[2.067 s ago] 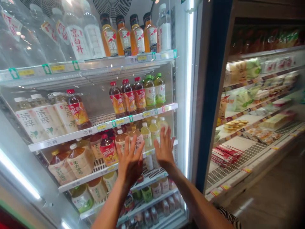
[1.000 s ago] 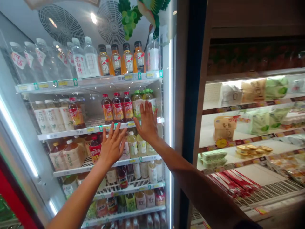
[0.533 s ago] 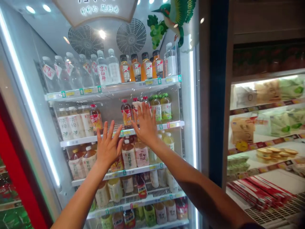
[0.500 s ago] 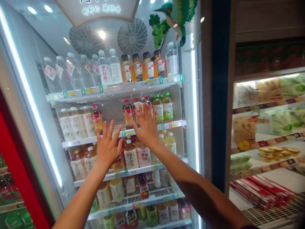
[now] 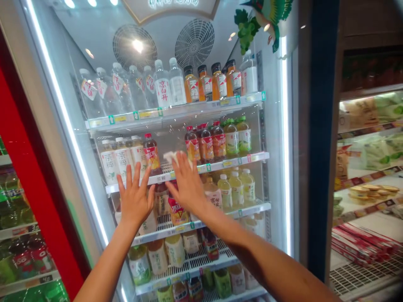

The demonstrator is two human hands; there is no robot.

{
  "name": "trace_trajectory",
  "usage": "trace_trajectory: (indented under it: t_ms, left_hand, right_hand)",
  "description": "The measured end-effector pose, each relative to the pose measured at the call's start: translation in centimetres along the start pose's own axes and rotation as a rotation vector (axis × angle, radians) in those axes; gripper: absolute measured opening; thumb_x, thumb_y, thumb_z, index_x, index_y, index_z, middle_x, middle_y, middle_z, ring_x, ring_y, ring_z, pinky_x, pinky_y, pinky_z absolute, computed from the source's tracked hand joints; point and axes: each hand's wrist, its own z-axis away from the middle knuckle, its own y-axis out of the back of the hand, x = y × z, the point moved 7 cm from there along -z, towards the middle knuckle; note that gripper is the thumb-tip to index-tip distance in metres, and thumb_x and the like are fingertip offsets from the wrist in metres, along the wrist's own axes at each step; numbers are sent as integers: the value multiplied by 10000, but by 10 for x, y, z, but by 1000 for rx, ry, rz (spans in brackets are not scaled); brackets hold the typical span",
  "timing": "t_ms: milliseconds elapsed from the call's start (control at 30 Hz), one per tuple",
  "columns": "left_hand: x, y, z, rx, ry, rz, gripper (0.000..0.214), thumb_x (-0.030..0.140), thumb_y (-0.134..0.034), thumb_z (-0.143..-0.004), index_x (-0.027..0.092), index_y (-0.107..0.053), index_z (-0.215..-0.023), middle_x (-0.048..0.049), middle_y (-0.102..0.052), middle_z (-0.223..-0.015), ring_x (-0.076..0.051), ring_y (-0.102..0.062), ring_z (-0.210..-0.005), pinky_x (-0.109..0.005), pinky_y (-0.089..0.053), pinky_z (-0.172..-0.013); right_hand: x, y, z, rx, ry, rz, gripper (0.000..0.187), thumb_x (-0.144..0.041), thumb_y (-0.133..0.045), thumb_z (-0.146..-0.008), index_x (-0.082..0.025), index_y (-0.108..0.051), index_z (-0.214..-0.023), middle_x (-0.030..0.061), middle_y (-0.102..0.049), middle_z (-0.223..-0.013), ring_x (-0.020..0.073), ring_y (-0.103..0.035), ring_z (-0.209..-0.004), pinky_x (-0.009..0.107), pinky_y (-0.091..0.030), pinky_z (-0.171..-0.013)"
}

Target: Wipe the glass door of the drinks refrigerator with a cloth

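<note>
Both my hands rest against the glass door (image 5: pixel 78 63) of a lit drinks fridge. My left hand (image 5: pixel 135 201) lies flat on the glass with its fingers spread and holds nothing. To its right and a little higher, my right hand (image 5: pixel 187 186) presses a small white cloth (image 5: pixel 171 157) flat against the glass. The cloth peeks out past the fingertips. Behind the glass stand rows of tea bottles (image 5: pixel 122 161), red-labelled bottles (image 5: pixel 204 142) and water bottles (image 5: pixel 162 88).
A red fridge frame (image 5: pixel 34 180) stands at the left, with more drinks beyond it. A dark blue post (image 5: pixel 321 147) borders the fridge on the right. Past it are open chilled shelves (image 5: pixel 365 184) with packaged food. Two fan grilles (image 5: pixel 193 42) sit at the fridge's top.
Both hands have slid left and down across the glass, the cloth moving with my right hand. The view has also shifted left, showing more of the red frame.
</note>
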Motion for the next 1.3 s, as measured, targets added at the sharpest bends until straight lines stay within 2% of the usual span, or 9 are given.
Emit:
trace_trajectory:
  t_ms: [133,333,433,567,633,800,1000,1200,1300]
  left_hand:
    - [-14,2,8,-14,-1,-12,759,320,-545,-981,359,-152,-1628,-57,-167,-1716,-332,-78,-1601,-681,-94,-1276]
    - [-31,10,8,-2,14,-24,757,301,-543,-982,393,-145,-1620,-43,-126,-1724,-362,-74,-1597,-723,-106,-1252]
    - [-36,14,14,-6,32,-21,759,301,-538,-984,400,-132,-1617,-39,-129,-1722,-369,-83,-1595,-736,-105,-1245]
    - [-39,16,25,-35,31,-38,758,304,-542,-982,396,-140,-1618,-42,-152,-1719,-367,-98,-1594,-726,-111,-1251]
    - [-39,17,27,-46,30,-44,763,305,-546,-980,397,-139,-1619,-43,-150,-1720,-364,-102,-1593,-718,-110,-1256]
    - [-27,15,20,-43,12,-36,779,298,-544,-978,396,-117,-1622,-37,-117,-1724,-361,-81,-1596,-720,-97,-1258]
    - [14,-1,10,-42,-33,-20,770,316,-560,-971,381,-158,-1625,-30,-116,-1724,-340,-86,-1600,-668,-82,-1282]
    - [81,-29,-17,-54,-42,29,823,347,-558,-975,318,-75,-1641,-63,-165,-1715,-312,-69,-1604,-637,-57,-1293]
    - [124,-41,-27,-68,-63,54,779,349,-560,-974,357,-143,-1632,-45,-131,-1722,-321,-56,-1604,-649,-63,-1285]
  right_hand:
    - [-39,-29,35,-80,216,-1,811,-477,-547,-991,-98,-212,-1625,148,-181,-1710,285,3,-1609,575,-76,-1311]
    - [-35,-10,-51,21,76,19,755,-474,-445,-1033,-104,-177,-1634,144,-62,-1724,272,53,-1604,583,1,-1305]
    - [-52,-25,-18,-25,121,-13,827,-473,-517,-1002,-91,-154,-1639,153,-75,-1721,284,58,-1603,571,-61,-1312]
    - [-71,-48,48,-118,385,-48,880,-514,-599,-955,-83,-223,-1624,126,-190,-1707,260,-28,-1610,516,-141,-1321]
    - [-60,-42,40,-115,416,-35,877,-536,-586,-962,-94,-220,-1626,113,-194,-1707,248,-38,-1610,514,-120,-1323]
    - [-15,-11,-18,-27,171,13,808,-535,-498,-1010,-91,-221,-1625,139,-104,-1720,285,11,-1606,574,-46,-1310]
    - [-8,-20,58,-130,462,-79,851,-536,-629,-938,-60,-335,-1579,150,-235,-1694,274,-86,-1606,499,-153,-1320]
    - [98,24,37,-102,210,40,844,-552,-553,-983,-99,-237,-1622,133,-128,-1720,269,24,-1606,540,-122,-1314]
    - [125,35,60,-127,236,6,871,-539,-574,-971,-72,-230,-1619,156,-140,-1715,280,33,-1606,548,-155,-1307]
